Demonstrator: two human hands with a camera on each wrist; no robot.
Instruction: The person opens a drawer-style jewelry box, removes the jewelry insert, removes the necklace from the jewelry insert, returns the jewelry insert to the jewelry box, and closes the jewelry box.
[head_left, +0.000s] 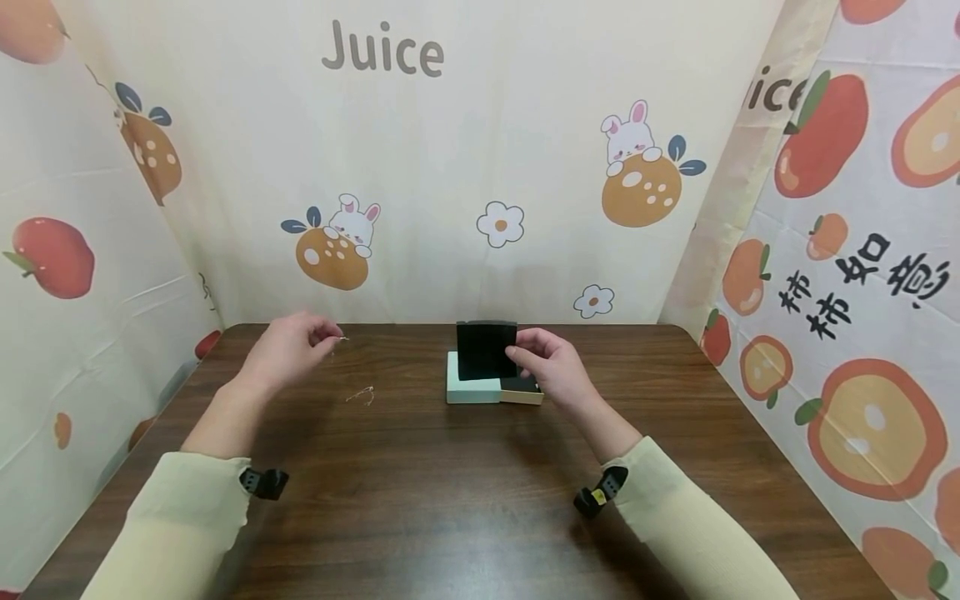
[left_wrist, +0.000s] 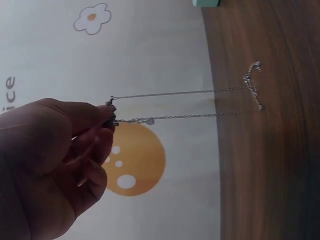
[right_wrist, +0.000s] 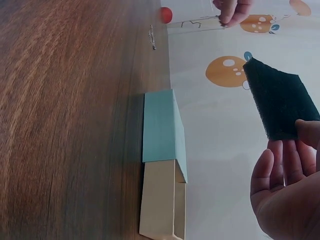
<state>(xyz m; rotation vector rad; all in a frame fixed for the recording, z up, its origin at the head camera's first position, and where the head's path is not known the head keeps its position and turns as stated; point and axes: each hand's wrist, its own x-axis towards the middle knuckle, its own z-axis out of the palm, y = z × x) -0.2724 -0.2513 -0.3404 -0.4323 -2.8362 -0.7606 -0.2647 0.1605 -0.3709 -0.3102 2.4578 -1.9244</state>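
Observation:
My left hand (head_left: 288, 354) pinches a thin silver necklace (left_wrist: 113, 114) between thumb and fingertips; its two fine strands hang down in the left wrist view. On the table below lies a short silver chain (left_wrist: 252, 85), bunched in a loose curve. In my right hand (head_left: 558, 373), thumb and fingers grip a thin black square pad (head_left: 483, 350), raised upright above a small box. That box has a mint-green sleeve (right_wrist: 160, 127) and a beige drawer (right_wrist: 159, 197), which is slid partly out. From the head view the pad covers part of the box.
The brown wooden table (head_left: 420, 492) reaches back to a printed curtain (head_left: 450, 150) with fruit and rabbits. More curtain (head_left: 847, 333) hangs along the right side, and another stretch (head_left: 75, 350) along the left. A black strap is on each wrist.

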